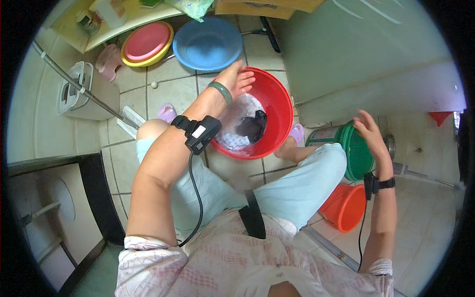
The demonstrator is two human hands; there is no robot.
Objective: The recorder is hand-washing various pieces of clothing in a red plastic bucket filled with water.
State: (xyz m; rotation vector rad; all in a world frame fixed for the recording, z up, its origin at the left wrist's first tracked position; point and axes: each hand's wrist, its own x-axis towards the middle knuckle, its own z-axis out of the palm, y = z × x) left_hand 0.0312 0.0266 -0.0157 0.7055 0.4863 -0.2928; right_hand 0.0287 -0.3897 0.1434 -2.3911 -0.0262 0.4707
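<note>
A red basin [281, 106] stands on the tiles between my feet. In its soapy water lie a dark cloth [254, 126] and a pale blue checked cloth [233, 141]. My left hand [237, 80], with a green bangle on the wrist, is over the basin's far left rim. Its fingers are stretched out and it holds nothing; whether it touches the rim I cannot tell. Off to the right, my right hand [370, 132] is raised beside the green bucket [361, 158], fingers apart and empty. A black device is strapped to each forearm.
A blue basin [208, 44] and a pink basin [147, 40] in a yellow one stand at the back. An orange bucket [344, 210] is by my right knee. A lidded bin [101, 94] and a metal pole [74, 80] are at left. A glass panel [356, 54] rises at right.
</note>
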